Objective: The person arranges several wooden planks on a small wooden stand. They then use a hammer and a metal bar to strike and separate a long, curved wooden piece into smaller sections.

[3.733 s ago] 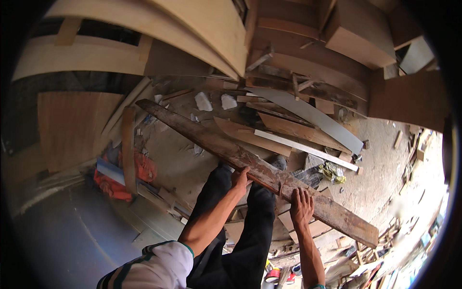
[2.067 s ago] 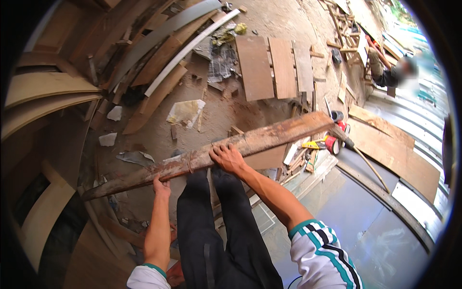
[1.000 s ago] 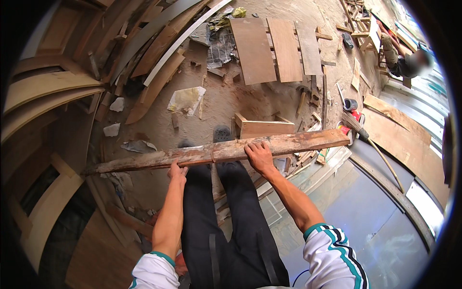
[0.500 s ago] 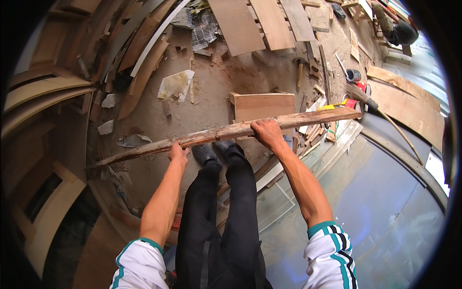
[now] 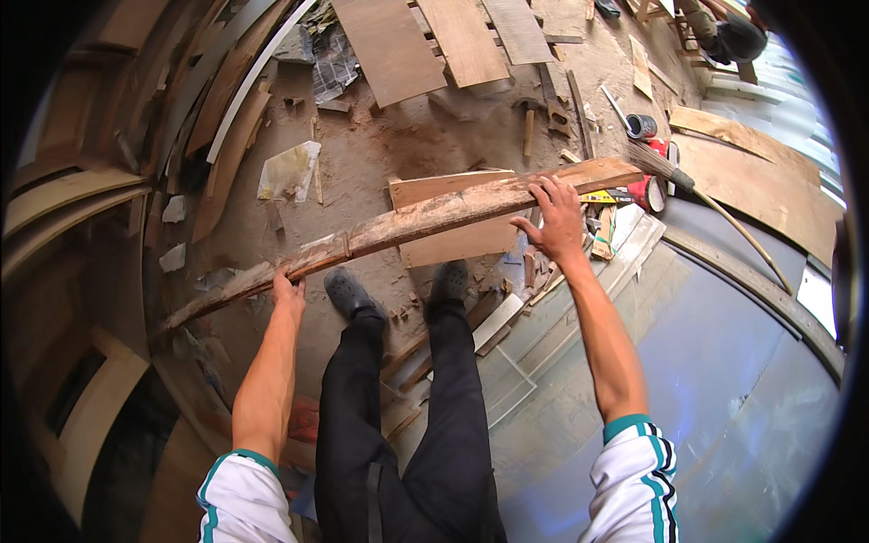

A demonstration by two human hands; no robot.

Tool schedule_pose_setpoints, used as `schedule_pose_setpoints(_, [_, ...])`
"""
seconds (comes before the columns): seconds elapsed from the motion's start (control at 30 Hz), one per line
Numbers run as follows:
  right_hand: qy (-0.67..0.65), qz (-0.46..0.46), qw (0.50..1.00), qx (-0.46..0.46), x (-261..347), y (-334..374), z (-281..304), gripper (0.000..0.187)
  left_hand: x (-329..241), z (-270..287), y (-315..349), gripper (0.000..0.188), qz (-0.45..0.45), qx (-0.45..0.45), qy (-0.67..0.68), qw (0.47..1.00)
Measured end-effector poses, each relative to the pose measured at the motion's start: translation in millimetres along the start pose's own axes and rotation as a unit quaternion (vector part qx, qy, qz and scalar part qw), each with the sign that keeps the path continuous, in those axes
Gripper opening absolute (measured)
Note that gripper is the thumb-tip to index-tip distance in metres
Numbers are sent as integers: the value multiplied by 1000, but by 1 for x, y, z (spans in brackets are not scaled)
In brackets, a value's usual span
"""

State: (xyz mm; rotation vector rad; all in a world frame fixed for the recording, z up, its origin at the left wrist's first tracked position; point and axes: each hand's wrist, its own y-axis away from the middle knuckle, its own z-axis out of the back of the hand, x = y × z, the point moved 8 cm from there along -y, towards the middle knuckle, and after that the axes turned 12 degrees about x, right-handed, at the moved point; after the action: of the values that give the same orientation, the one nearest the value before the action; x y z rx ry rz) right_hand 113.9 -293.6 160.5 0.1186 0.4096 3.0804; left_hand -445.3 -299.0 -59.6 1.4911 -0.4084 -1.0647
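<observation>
A long, rough wooden plank (image 5: 398,224) stretches across in front of my legs, its right end higher in view than its left. My left hand (image 5: 288,291) is closed around the plank's near edge, left of its middle. Toward the right end, my right hand (image 5: 557,224) rests its spread fingertips on the plank, the thumb sticking out apart from it. Behind the plank, a wooden box-like piece (image 5: 462,244) is partly covered by it. My dark clogs (image 5: 344,291) show just below the plank.
Flat boards (image 5: 389,50) lie at the far side, near a hammer (image 5: 529,127). On the right are a long-handled brush (image 5: 665,165), a can (image 5: 641,127) and a large grey sheet (image 5: 706,362). Curved panels (image 5: 72,204) line the left. Another person (image 5: 724,36) is at the far right.
My right hand has moved along the plank toward its right end and loosened its grip, fingers now spread. The plank's right end is higher in view. My left hand still holds on.
</observation>
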Motion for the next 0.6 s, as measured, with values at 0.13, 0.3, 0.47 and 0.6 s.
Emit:
schedule_pose_setpoints(0.13, [22, 60, 998, 10, -11, 1, 1, 61, 12, 5, -6, 36, 11, 42, 41, 998])
schedule_pose_setpoints(0.3, [28, 95, 993, 57, -18, 16, -21, 57, 38, 30, -14, 34, 13, 48, 20, 999])
schedule_pose_setpoints(0.47, [29, 82, 992, 96, -24, 48, -45, 63, 58, 47, -2, 37, 26, 42, 7, 999])
schedule_pose_setpoints(0.6, [12, 68, 984, 167, -23, 65, -63, 66, 67, 53, 11, 35, 49, 20, 17, 998])
